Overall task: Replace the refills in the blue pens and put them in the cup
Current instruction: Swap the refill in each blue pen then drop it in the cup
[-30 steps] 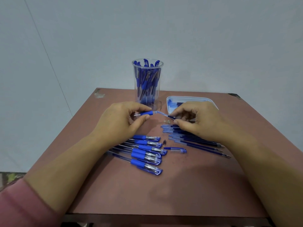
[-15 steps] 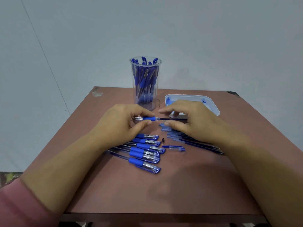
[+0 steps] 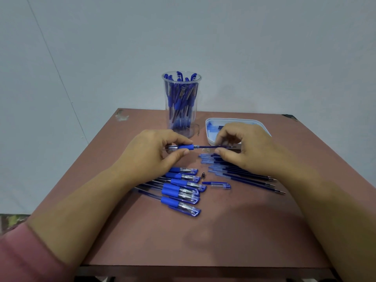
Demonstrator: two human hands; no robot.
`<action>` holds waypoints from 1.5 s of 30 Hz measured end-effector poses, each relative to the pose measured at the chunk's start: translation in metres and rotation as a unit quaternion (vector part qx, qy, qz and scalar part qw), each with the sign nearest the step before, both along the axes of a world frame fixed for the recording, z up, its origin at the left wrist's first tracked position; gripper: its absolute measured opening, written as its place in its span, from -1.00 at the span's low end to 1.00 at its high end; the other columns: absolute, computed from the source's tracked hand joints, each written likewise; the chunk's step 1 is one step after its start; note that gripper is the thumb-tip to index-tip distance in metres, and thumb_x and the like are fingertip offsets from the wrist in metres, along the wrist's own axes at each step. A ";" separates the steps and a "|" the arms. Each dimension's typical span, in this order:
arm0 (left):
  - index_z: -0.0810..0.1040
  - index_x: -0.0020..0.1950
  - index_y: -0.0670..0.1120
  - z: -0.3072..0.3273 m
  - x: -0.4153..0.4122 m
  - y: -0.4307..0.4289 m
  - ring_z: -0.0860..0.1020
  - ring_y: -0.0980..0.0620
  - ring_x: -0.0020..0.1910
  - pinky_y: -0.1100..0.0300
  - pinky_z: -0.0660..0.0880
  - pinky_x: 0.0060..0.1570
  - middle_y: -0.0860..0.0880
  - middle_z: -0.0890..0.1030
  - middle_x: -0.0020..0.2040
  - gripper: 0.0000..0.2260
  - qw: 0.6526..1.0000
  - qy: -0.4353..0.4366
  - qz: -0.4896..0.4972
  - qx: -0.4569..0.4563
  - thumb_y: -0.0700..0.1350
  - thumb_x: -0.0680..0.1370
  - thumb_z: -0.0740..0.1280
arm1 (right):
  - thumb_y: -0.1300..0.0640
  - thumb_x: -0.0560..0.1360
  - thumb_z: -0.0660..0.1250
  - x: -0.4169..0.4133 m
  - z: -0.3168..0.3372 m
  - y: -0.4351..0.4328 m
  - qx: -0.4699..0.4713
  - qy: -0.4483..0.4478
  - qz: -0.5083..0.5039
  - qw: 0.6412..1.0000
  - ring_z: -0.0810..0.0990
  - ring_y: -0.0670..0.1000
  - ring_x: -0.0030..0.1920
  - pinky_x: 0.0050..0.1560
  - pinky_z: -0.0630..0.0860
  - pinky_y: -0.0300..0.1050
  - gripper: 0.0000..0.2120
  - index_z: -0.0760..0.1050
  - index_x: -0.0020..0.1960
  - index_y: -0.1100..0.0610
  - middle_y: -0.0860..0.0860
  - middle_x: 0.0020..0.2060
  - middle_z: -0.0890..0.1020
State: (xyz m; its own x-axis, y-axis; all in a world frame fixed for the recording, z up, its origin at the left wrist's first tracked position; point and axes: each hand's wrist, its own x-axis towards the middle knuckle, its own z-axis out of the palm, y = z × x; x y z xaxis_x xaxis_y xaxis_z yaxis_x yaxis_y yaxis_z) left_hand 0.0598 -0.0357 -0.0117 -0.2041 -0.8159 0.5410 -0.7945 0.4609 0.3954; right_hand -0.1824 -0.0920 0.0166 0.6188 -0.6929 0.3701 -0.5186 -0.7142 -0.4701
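Left hand point(image 3: 150, 155): thumb and fingers curled round the pen point(image 3: 185, 147) at its blue grip sleeve, held level above the middle of the bench point(image 3: 203, 237).
Right hand point(image 3: 244, 147): thumb and forefinger pinch the outer end of the refill point(image 3: 205, 147); the other fingers are loosely curled.
Step in hand: the refill stands partly out of the barrel mouth; which way it is travelling cannot be told.
Technique: keep the refill and barrel on one line. The thin tube would likely bow under a sideways load, so pinch close to the barrel mouth.
Materials: clear hard barrel, soft-looking blue sleeve, thin dark tube.
Cup point(image 3: 181, 110): clear, tall, round, packed with pens, near the far edge.
Loose parts: capped pens point(image 3: 181, 192), spare refills point(image 3: 248, 177), a cap point(image 3: 219, 185) and a small cone tip point(image 3: 203, 176) lie mid-bench.
Tray point(image 3: 234, 119): white, shallow, far right.
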 end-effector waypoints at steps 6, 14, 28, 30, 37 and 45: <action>0.66 0.10 0.15 -0.001 0.000 -0.001 0.61 0.12 -0.25 0.05 0.56 -0.15 0.25 0.64 -0.09 -0.76 1.000 0.003 -0.005 0.008 0.14 0.49 0.34 | 0.10 0.46 0.45 0.008 -0.001 0.007 0.025 -0.007 0.029 0.999 0.56 -0.20 -0.06 -0.05 0.46 -0.43 -0.80 0.58 0.07 -0.09 -0.17 -0.11 0.60; 0.66 0.11 0.14 -0.001 -0.002 -0.001 0.62 0.12 -0.26 0.05 0.57 -0.15 0.24 0.65 -0.09 -0.76 1.000 0.008 -0.012 0.010 0.14 0.50 0.34 | 0.12 0.50 0.40 0.014 -0.004 0.008 0.032 -0.012 0.010 0.999 0.57 -0.14 -0.13 -0.10 0.52 -0.28 -0.93 0.60 -0.03 -0.02 -0.14 -0.17 0.61; 0.65 0.11 0.15 -0.002 0.002 -0.002 0.63 0.15 -0.20 0.05 0.58 -0.12 0.23 0.66 -0.07 -0.76 1.000 -0.002 -0.002 0.012 0.15 0.49 0.34 | -0.12 0.33 0.52 0.007 0.003 0.014 0.077 0.057 -0.020 0.995 0.50 -0.30 -0.16 -0.17 0.37 -0.49 -0.62 0.56 0.11 -0.11 -0.16 -0.20 0.55; 0.65 0.11 0.15 -0.002 0.003 -0.003 0.63 0.14 -0.20 0.05 0.58 -0.11 0.23 0.66 -0.07 -0.76 1.000 0.005 0.001 0.009 0.15 0.50 0.34 | -0.17 0.32 0.51 0.007 0.002 0.015 0.067 0.055 -0.040 0.995 0.47 -0.32 -0.16 -0.17 0.37 -0.47 -0.60 0.49 0.11 -0.16 -0.19 -0.18 0.53; 0.65 0.09 0.16 0.000 0.002 -0.001 0.63 0.13 -0.23 0.06 0.59 -0.13 0.22 0.66 -0.09 -0.76 1.000 0.015 0.006 0.007 0.17 0.49 0.33 | -0.13 0.38 0.49 0.015 -0.006 0.013 0.073 0.130 0.040 0.988 0.49 -0.26 -0.12 -0.16 0.37 -0.40 -0.79 0.64 -0.02 -0.11 -0.21 -0.19 0.52; 0.66 0.09 0.15 0.001 0.002 -0.001 0.62 0.15 -0.19 0.06 0.59 -0.12 0.22 0.66 -0.08 -0.78 1.000 0.014 0.007 0.001 0.14 0.49 0.34 | 0.11 0.45 0.46 0.008 -0.004 0.006 0.100 -0.006 0.013 0.995 0.50 -0.20 -0.35 -0.27 0.45 -0.36 -0.91 0.61 -0.15 -0.07 -0.19 -0.37 0.59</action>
